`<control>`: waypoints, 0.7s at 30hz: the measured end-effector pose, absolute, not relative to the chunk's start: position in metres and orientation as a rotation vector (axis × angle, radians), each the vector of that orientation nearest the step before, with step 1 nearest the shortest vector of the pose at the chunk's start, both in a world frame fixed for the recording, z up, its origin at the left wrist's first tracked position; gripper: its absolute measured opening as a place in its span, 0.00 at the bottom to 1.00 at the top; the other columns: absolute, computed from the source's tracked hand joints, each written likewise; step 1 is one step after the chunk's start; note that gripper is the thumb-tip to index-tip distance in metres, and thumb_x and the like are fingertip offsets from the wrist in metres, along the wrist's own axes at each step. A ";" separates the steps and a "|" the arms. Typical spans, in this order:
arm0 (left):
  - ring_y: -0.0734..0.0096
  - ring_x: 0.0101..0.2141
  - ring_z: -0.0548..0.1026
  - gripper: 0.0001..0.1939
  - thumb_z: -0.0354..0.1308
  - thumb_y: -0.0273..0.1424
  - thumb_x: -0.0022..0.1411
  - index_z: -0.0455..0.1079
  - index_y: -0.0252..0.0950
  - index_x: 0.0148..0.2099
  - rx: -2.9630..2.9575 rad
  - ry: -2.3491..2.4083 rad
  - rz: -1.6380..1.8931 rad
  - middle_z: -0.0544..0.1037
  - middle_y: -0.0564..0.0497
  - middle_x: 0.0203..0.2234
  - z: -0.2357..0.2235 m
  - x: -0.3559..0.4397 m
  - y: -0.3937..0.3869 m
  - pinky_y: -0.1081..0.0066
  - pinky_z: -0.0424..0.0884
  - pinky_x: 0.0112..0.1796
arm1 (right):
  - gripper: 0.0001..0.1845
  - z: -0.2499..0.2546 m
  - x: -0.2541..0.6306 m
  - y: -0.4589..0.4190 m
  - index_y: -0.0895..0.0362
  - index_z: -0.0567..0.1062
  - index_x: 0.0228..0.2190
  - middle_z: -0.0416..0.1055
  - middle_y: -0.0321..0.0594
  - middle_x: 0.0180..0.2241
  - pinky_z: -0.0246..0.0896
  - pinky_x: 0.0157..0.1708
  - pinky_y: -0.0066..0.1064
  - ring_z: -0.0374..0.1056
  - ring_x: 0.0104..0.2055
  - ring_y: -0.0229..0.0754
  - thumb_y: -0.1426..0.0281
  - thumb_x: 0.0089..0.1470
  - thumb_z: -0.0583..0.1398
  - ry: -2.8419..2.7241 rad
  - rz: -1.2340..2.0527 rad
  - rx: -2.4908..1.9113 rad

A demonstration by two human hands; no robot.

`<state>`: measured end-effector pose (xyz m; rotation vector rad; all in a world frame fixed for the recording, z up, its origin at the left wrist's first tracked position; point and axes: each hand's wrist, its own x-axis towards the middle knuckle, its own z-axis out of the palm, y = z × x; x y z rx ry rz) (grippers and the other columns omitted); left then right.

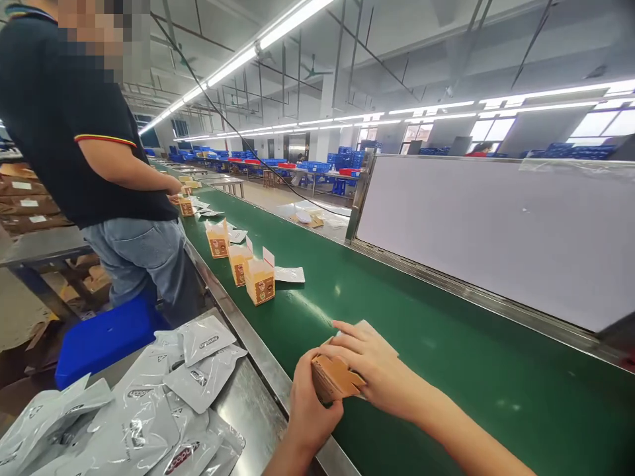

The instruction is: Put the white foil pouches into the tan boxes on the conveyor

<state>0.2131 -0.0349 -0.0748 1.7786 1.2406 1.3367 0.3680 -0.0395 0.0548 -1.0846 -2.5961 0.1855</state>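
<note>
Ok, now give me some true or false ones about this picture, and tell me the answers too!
1. The left hand and right hand hold a brown cardboard box. True.
2. The conveyor belt is blue. False: it is green.
3. Silvery pouches lie on the conveyor belt. False: they lie on a steel table beside it.
4. A person in a dark shirt stands beside the conveyor belt. True.
5. Small boxes with their flaps up stand on the conveyor belt. True.

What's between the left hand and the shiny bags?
In the head view, a metal rail edging the green belt lies between the left hand and the silver bags.
</note>
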 end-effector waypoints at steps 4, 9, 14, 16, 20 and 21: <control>0.57 0.52 0.68 0.34 0.56 0.22 0.44 0.57 0.37 0.56 1.660 1.276 1.301 0.69 0.45 0.50 -0.073 0.214 -0.036 0.55 0.66 0.53 | 0.30 0.054 0.374 -0.054 0.54 0.59 0.58 0.58 0.48 0.58 0.53 0.58 0.52 0.47 0.64 0.53 0.78 0.54 0.54 -2.483 -0.012 -1.101; 0.54 0.51 0.70 0.34 0.60 0.25 0.42 0.61 0.37 0.55 1.594 1.261 1.369 0.71 0.44 0.49 -0.070 0.213 -0.037 0.56 0.68 0.52 | 0.21 0.069 0.375 -0.071 0.58 0.65 0.52 0.68 0.48 0.51 0.63 0.51 0.43 0.63 0.54 0.50 0.63 0.59 0.55 -2.392 0.379 -1.296; 0.55 0.48 0.72 0.34 0.61 0.26 0.43 0.60 0.36 0.55 1.561 1.275 1.382 0.72 0.43 0.47 -0.071 0.218 -0.041 0.57 0.71 0.49 | 0.19 0.073 0.367 -0.060 0.51 0.67 0.48 0.72 0.35 0.40 0.66 0.36 0.29 0.69 0.38 0.40 0.63 0.55 0.59 -2.297 1.041 -1.249; 0.55 0.49 0.71 0.34 0.61 0.27 0.44 0.59 0.36 0.55 1.589 1.286 1.370 0.71 0.42 0.48 -0.070 0.219 -0.039 0.56 0.70 0.49 | 0.14 0.074 0.370 -0.059 0.51 0.70 0.44 0.72 0.33 0.37 0.64 0.34 0.28 0.68 0.35 0.38 0.65 0.55 0.59 -2.243 0.908 -1.302; 0.55 0.51 0.70 0.33 0.60 0.26 0.46 0.57 0.36 0.56 1.640 1.336 1.406 0.70 0.42 0.49 -0.069 0.218 -0.037 0.55 0.69 0.51 | 0.12 0.077 0.380 -0.070 0.53 0.71 0.43 0.73 0.40 0.41 0.65 0.39 0.32 0.69 0.40 0.42 0.62 0.59 0.55 -2.132 0.354 -1.356; 0.55 0.52 0.69 0.33 0.60 0.26 0.46 0.57 0.36 0.56 1.665 1.308 1.419 0.70 0.42 0.50 -0.070 0.219 -0.037 0.55 0.68 0.52 | 0.14 0.078 0.381 -0.072 0.53 0.71 0.43 0.72 0.42 0.43 0.65 0.42 0.34 0.68 0.44 0.44 0.61 0.59 0.55 -2.160 0.330 -1.366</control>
